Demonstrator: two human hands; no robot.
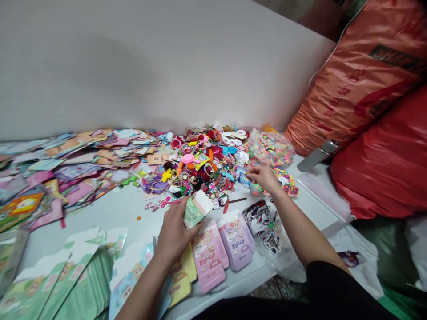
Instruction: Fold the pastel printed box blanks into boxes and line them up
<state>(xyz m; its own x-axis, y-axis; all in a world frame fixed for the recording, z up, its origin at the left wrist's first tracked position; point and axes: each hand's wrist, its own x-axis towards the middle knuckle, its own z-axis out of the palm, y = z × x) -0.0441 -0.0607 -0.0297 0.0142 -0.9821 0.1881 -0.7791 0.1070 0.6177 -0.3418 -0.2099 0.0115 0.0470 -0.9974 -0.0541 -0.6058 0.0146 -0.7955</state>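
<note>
My left hand (pixel 175 229) is closed around a small green carton (pixel 194 212), its white top flap standing up. My right hand (pixel 264 178) reaches to the right side of a heap of trinkets (pixel 196 166), thumb and fingers pinched together. What the fingertips hold, if anything, is too small to make out; a blue packet (pixel 242 174) lies close by. Just beyond that hand sits a clear bag of neon-coloured bits (pixel 271 149). Pink cartons (pixel 208 255) and purple cartons (pixel 236 242) lie below the hands, with yellow cartons (pixel 182 284) partly behind my left forearm.
Green flat cartons (pixel 80 284) fan out at the lower left, beside blue ones (pixel 128 278). Paper pieces (pixel 66 171) pile along the wall. A plastic bag of dark stickers (pixel 263 220) lies near the front edge. Orange sacks (pixel 360 84) and red sacks (pixel 383 155) stand right, near a silvery cylinder (pixel 318 155).
</note>
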